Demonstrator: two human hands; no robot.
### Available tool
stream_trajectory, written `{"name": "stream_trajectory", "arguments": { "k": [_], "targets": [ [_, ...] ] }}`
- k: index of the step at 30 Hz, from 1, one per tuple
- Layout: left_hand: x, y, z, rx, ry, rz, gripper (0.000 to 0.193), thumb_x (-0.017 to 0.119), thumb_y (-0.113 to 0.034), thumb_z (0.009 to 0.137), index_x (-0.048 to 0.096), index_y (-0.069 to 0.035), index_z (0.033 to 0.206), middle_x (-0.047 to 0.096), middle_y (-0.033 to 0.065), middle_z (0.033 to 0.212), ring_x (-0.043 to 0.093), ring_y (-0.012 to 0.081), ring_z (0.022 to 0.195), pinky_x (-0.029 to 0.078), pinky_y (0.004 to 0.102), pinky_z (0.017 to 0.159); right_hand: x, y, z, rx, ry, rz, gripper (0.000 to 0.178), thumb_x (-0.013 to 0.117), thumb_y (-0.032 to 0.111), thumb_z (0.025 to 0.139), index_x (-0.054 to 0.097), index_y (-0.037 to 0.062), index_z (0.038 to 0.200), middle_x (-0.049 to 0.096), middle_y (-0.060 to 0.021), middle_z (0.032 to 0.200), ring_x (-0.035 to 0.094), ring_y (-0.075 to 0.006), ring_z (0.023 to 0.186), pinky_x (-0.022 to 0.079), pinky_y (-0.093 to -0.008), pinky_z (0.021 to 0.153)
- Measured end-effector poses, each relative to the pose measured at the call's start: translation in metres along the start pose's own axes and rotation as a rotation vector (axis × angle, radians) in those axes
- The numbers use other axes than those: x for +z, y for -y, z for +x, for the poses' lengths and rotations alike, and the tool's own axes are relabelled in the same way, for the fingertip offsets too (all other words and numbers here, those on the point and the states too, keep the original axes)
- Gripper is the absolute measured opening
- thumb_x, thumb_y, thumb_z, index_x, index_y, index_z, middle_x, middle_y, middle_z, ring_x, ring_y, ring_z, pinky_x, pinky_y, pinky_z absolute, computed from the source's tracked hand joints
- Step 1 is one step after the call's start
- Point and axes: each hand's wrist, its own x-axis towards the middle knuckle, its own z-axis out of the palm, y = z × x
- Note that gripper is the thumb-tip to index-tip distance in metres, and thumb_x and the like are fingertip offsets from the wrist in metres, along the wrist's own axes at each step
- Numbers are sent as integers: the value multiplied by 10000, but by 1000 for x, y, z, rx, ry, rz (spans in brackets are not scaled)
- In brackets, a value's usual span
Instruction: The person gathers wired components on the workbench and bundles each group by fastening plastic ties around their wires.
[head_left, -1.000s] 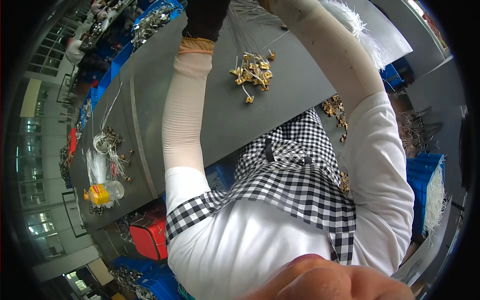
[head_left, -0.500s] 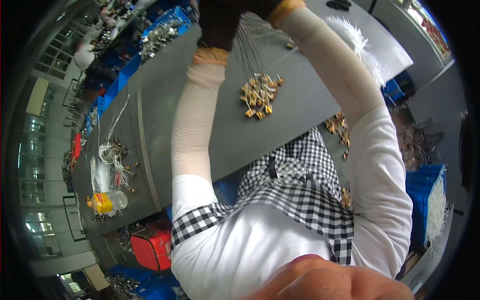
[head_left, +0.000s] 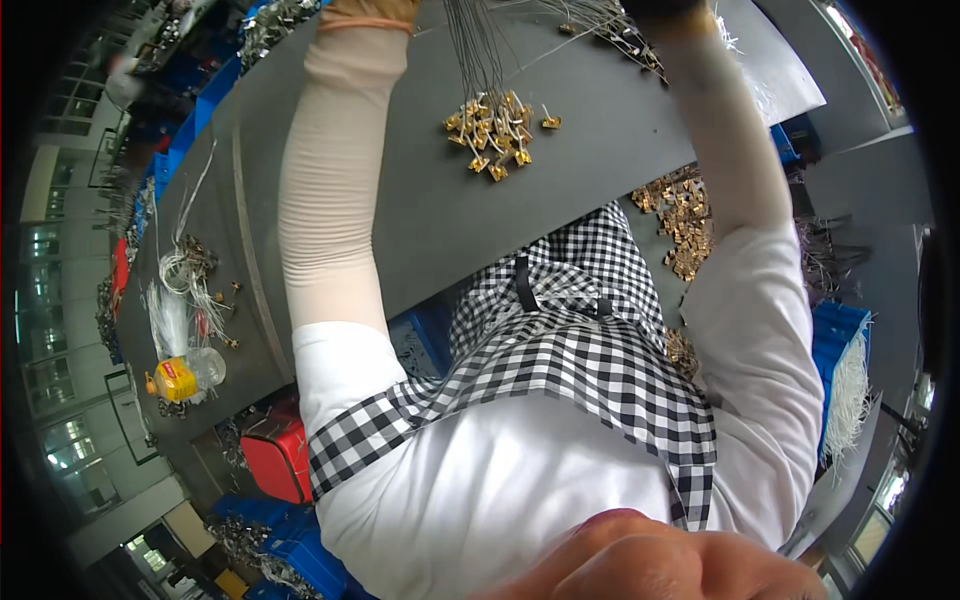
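My right hand [head_left: 668, 14], in a dark glove, shows only in part at the top edge. Its fingers are cut off or hidden, beside several thin wires [head_left: 615, 30] with small metal ends. My left hand is beyond the top edge. Only its yellowish cuff [head_left: 366, 14] and the pale sleeve below it show. Between the two arms, a bundle of thin grey wires [head_left: 474, 50] runs down the grey table [head_left: 420, 200]. The bundle ends in a cluster of brass-coloured terminals [head_left: 492, 132]. Whether either hand touches these wires cannot be seen.
Many small brass pieces [head_left: 685, 225] lie past the table's near edge, by my right arm. At left on the table are coiled white wires [head_left: 185, 272] and a plastic bottle with a yellow label [head_left: 180, 378]. A red case [head_left: 278, 458] and blue bins [head_left: 840, 345] stand lower down.
My hands have moved farther apart, the left one out of view. The table and wire bundle sit higher and further left in the picture. More wires show near my right hand.
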Motion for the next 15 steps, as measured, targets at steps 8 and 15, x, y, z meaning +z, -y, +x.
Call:
{"name": "stream_trajectory", "arguments": {
  "k": [8,15],
  "targets": [
    [-10,1,1,-53,104,-207,230,702,-241,965,671,-37,863,520,-14,628,463,109,489,409,286,467,43,195,-274,945,1129,215,411,545,238,985,574,257,1395,726,-149,1052,715,-362,884,562,-470,795],
    [-13,3,-8,10,125,-123,279,696,-299,975,660,-24,951,525,-14,665,482,94,521,464,276,509,70,216,-305,1077,1277,171,437,500,164,965,525,225,1397,728,-162,1008,723,-385,921,557,-505,767]
  ]
}}
